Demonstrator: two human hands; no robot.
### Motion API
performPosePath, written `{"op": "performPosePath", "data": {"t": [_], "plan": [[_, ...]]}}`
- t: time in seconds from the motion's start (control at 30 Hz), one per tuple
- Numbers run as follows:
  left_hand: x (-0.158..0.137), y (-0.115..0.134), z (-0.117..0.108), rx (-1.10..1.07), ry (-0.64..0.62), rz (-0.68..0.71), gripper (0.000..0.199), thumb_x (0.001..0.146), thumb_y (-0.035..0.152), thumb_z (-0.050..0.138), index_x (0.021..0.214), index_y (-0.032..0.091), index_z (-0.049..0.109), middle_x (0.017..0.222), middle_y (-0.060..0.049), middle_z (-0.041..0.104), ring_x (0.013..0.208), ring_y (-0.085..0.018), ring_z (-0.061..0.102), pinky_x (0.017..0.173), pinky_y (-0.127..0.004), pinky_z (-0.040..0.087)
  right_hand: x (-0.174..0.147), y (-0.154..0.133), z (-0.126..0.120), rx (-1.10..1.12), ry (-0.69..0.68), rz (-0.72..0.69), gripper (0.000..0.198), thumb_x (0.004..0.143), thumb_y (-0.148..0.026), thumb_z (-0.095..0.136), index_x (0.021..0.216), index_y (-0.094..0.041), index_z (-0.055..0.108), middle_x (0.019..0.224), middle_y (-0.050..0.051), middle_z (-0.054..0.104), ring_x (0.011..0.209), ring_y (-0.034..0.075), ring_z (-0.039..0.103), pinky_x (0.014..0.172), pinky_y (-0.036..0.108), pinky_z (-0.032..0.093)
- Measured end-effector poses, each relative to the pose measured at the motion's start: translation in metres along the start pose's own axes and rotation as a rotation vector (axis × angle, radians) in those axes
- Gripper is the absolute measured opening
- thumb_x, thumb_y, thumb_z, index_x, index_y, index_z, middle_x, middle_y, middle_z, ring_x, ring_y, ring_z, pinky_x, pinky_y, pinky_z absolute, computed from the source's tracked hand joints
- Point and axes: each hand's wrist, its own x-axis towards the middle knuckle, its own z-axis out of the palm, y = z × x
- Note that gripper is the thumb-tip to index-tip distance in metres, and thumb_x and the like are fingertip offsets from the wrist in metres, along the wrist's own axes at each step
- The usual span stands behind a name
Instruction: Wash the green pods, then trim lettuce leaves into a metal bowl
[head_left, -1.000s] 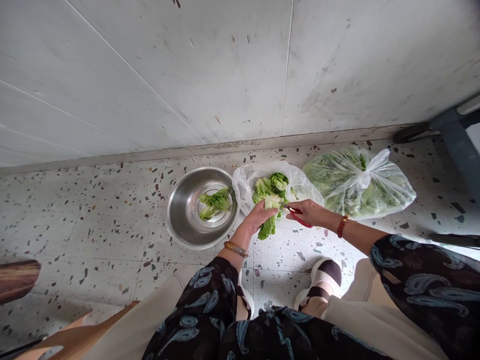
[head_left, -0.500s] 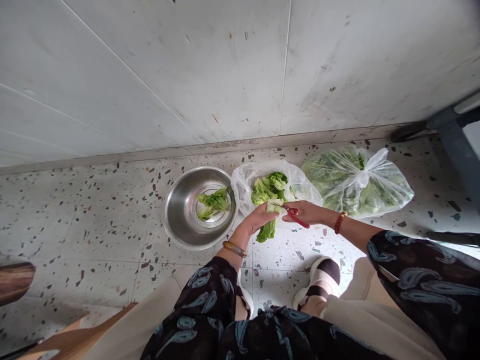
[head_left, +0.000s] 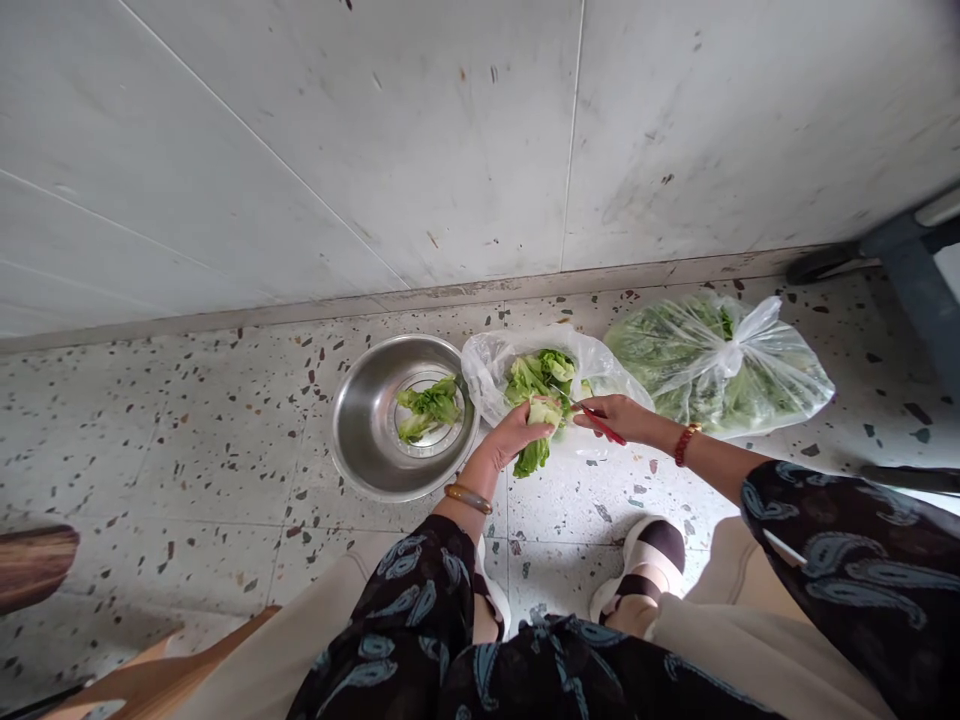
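Note:
My left hand (head_left: 517, 433) is closed round a head of lettuce (head_left: 531, 460), its pale stem end up and its green leaves hanging down. My right hand (head_left: 616, 416) grips red-handled scissors (head_left: 602, 428), just right of the lettuce stem and apart from it. The blades are hard to make out. Behind both hands lies an open clear plastic bag (head_left: 484, 365) with more lettuce (head_left: 541, 372) in it. Left of the bag, a round steel basin (head_left: 352, 430) holds some lettuce leaves (head_left: 429, 407).
A tied clear bag (head_left: 716, 365) full of greens lies to the right on the speckled floor (head_left: 217, 430). The tiled wall (head_left: 360, 150) rises behind. A grey metal frame (head_left: 907, 270) stands at far right. My feet are below my hands; wooden furniture (head_left: 37, 565) shows at left.
My right hand has drawn the scissors slightly right, away from the lettuce stem, which they touched or overlapped before. My left hand keeps the lettuce in nearly the same spot, slightly turned.

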Motion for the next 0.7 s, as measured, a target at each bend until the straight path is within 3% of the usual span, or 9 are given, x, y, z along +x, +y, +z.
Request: {"op": "performPosePath", "data": {"t": [0.17,0.3,0.37,0.47,0.57,0.7], "plan": [[-0.002,0.004,-0.009,-0.058,-0.046,0.004,0.054,0.058,0.031,0.088,0.105,0.016,0.065,0.089,-0.006,0.068,0.079,-0.016,0.061,0.074,-0.027,0.046,-0.005,-0.008,-0.009,-0.133,0.02,-0.056,0.056,0.083,-0.066,0.055,0.117,-0.024,0.068,0.081,0.004,0.069,0.076,0.02,0.062,0.069,0.03,0.048],[0.003,0.007,-0.005,0.071,-0.068,-0.015,0.051,0.053,0.03,0.09,0.096,0.014,0.066,0.087,-0.005,0.068,0.075,-0.014,0.059,0.069,-0.026,0.045,-0.002,-0.017,-0.012,-0.196,0.042,-0.075,0.058,0.08,-0.063,0.06,0.122,-0.024,0.068,0.098,0.007,0.071,0.086,0.022,0.063,0.073,0.03,0.048],[0.004,0.009,-0.003,0.175,-0.081,-0.017,0.047,0.052,0.03,0.09,0.09,0.013,0.067,0.082,-0.004,0.067,0.07,-0.013,0.056,0.065,-0.025,0.044,0.001,-0.02,-0.013,-0.242,0.026,-0.098,0.056,0.08,-0.063,0.061,0.117,-0.022,0.07,0.087,0.006,0.07,0.079,0.021,0.062,0.068,0.03,0.046],[0.002,0.011,-0.001,0.237,-0.073,-0.013,0.045,0.055,0.03,0.089,0.09,0.013,0.067,0.079,-0.004,0.067,0.069,-0.013,0.055,0.063,-0.025,0.043,0.005,-0.021,-0.014,-0.253,-0.029,-0.128,0.05,0.082,-0.065,0.057,0.095,-0.019,0.073,0.062,0.002,0.06,0.06,0.016,0.054,0.057,0.028,0.039],[0.0,0.01,-0.002,0.14,-0.025,-0.012,0.049,0.06,0.033,0.088,0.099,0.014,0.066,0.082,-0.005,0.069,0.074,-0.016,0.061,0.066,-0.026,0.045,0.006,-0.018,-0.013,-0.123,0.027,-0.034,0.053,0.082,-0.067,0.056,0.09,-0.018,0.071,0.057,0.0,0.057,0.051,0.013,0.05,0.051,0.027,0.038],[0.0,0.006,-0.003,-0.156,0.01,-0.048,0.053,0.071,0.046,0.08,0.109,0.015,0.062,0.081,-0.006,0.07,0.078,-0.019,0.067,0.069,-0.03,0.05,0.01,-0.017,-0.013,0.205,0.208,0.088,0.056,0.081,-0.062,0.063,0.114,-0.018,0.065,0.067,0.002,0.065,0.054,0.013,0.056,0.051,0.026,0.045]]}}
